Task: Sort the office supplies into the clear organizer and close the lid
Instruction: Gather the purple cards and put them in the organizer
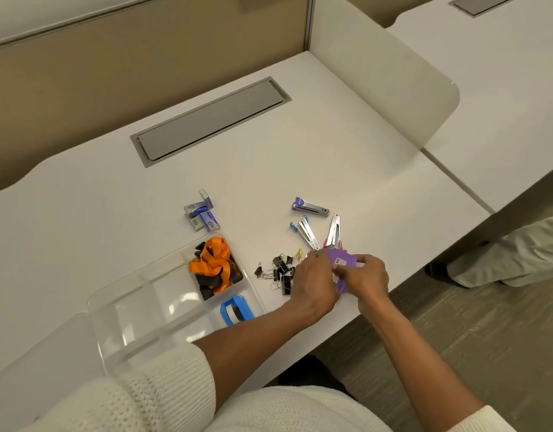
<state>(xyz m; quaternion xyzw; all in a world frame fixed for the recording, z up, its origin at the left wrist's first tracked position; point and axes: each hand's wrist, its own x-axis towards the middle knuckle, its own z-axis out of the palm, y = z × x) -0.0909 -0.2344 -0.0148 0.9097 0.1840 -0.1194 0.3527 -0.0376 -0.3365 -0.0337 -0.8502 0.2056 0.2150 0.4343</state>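
1. Clear plastic organizer point(138, 310) lies on the white desk point(300, 157), near its front edge, with the lid point(35, 363) open and lying flat to the left of it.
2. Orange and black lanyards point(214, 269) fill the far right compartment of the organizer, and a blue tape dispenser point(236, 309) sits in the compartment just in front of them. The other compartments that show look empty.
3. Small boxes of staples point(201, 215), blue and grey, lie on the desk just behind the organizer.
4. Black binder clips point(280, 272) lie in a loose heap just to the right of the organizer.
5. Three staplers lie further right of the organizer: one with a purple end point(309, 207), one with blue ends point(305, 233) and one silver with a red base point(333, 233).
6. Both hands are to the right of the organizer, beside the binder clips. The left hand point(314, 283) and the right hand point(367, 279) grasp together a stack of purple packets point(339, 258), with the fingers closed around its edges. What is inside the packets I cannot tell.
7. Both sleeves point(163, 378) are cream knit, pushed up from the forearms.
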